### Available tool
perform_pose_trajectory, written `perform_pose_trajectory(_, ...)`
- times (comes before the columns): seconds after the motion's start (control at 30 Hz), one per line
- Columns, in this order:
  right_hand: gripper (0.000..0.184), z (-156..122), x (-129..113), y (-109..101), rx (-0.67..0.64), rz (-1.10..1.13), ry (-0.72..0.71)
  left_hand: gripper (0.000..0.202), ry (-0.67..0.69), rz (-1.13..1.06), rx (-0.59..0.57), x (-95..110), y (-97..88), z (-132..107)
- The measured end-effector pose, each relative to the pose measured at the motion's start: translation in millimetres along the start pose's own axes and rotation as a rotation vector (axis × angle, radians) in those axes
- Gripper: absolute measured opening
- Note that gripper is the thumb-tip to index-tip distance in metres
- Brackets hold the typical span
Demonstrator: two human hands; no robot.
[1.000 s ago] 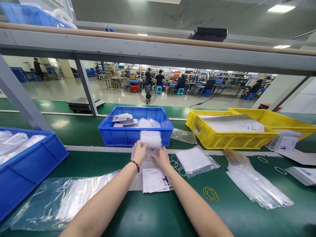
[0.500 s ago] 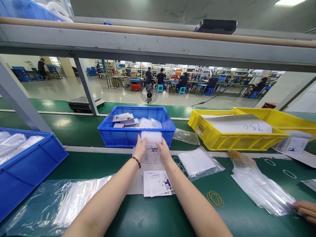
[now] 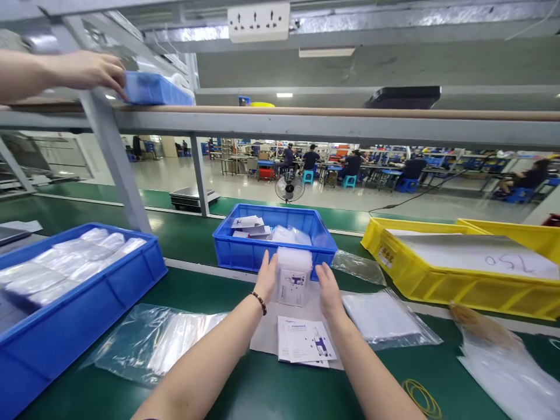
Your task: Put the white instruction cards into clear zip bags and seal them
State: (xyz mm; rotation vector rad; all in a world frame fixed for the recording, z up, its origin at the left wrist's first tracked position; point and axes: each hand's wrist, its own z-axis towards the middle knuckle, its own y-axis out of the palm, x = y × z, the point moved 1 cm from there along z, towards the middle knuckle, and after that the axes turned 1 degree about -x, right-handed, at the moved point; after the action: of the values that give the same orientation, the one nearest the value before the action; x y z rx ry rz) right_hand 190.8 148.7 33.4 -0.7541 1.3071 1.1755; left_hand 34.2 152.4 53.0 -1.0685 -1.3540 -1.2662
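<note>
My left hand [image 3: 265, 281] is beside the left side of a stack of clear-bagged printed booklets [image 3: 293, 287], fingers stretched and holding nothing. My right hand [image 3: 329, 290] is open, with a small gap to the stack's right side. The stack stands against the front of a blue bin [image 3: 238, 255], its top edges whitish. Below it, loose white booklets [image 3: 304, 341] with a purple figure lie on a pale sheet [image 3: 263, 332]. Inside the blue bin are small booklets [image 3: 249, 222] and clear bags [image 3: 289, 234].
At left, a large blue bin [image 3: 102, 291] holds bagged packs; clear bags [image 3: 175, 338] lie beside it. At right are a bagged white pack [image 3: 385, 315], yellow bins [image 3: 411, 279], rubber bands [image 3: 420, 398] and plastic sleeves [image 3: 507, 361]. Another person's hand [image 3: 94, 71] touches a blue shelf bin [image 3: 153, 88].
My hands have spread from the stack's top edge to its sides. The view has swung left and up. Another person's hand now shows at the upper left shelf.
</note>
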Motion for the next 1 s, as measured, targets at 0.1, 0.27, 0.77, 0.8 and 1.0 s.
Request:
perform_pose_trajectory(0.1, 0.069, -28, -5, -13, 0.009, -0.045, 0.028, 0.058, 0.073, 0.044, 0.0, 10, -11.4, -28)
perform_pose_trajectory(0.27, 0.053, -74, -2, -38, -0.108, -0.389, -0.134, 0.043, 0.261, 0.305, -0.079, 20, -41.6, -85)
perform_pose_trajectory(0.77, 0.055, -95, 42, -64, -0.207, -1.142, -0.221, 0.021, 0.289, 0.85, 0.111, 20, -164.1, -155)
perform_pose_trajectory(0.8, 0.059, -93, 45, -65, -0.202, -1.141, -0.23, 0.02, 0.308, 0.865, 0.124, 26, -166.1, -158)
perform_pose_trajectory(1.0, 0.056, -65, 73, -82, -0.252, -1.116, -0.351, 0.017, 0.358, 0.873, 0.196, 51, -163.4, -169)
